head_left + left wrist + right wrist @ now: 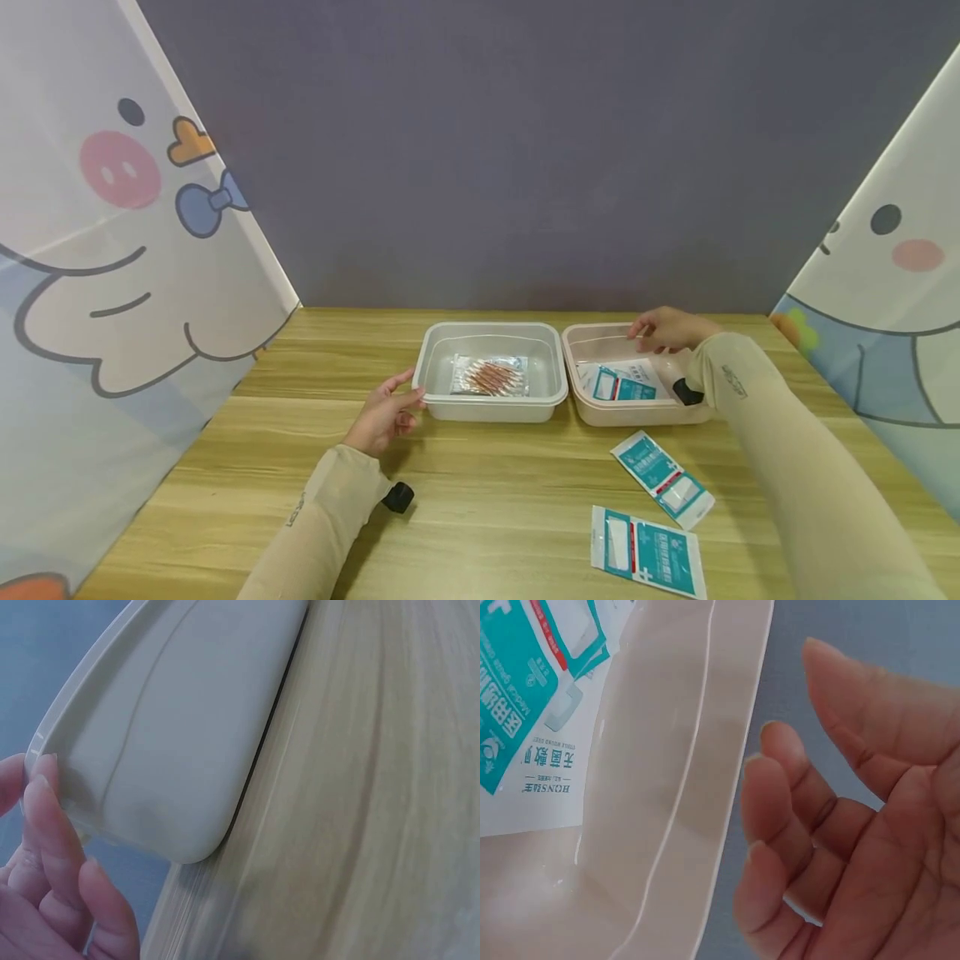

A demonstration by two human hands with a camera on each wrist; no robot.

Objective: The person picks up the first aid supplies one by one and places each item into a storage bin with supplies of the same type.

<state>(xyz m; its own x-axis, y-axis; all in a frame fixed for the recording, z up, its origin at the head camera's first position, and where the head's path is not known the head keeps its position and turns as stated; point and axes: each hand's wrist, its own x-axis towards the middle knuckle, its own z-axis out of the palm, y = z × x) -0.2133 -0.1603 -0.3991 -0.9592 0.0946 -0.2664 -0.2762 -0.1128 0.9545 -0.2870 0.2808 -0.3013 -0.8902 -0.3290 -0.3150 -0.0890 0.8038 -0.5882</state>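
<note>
My left hand (pixel 385 417) is at the front left corner of a white plastic tray (pixel 491 408), its thumb and a finger pinching the rim in the left wrist view. Inside that tray lies a clear packet of brown-and-white cotton swabs (pixel 491 377). Over the back of a pinkish-beige plastic tray (pixel 637 415) hovers my right hand (pixel 670 330), fingers loosely bent. In the right wrist view nothing is between those fingers, and the tray's wall stands beside them. Teal-and-white dressing packets (pixel 525 690) lie in this second tray, partly overlapping a white packet (pixel 551 787).
Two more teal-and-white packets, an upper one (pixel 663 477) and a lower one (pixel 648 552), lie on the wooden table (pixel 487 517) in front of the beige tray. Both trays stand side by side near the grey back panel (pixel 525 167). Cartoon-printed panels flank the table.
</note>
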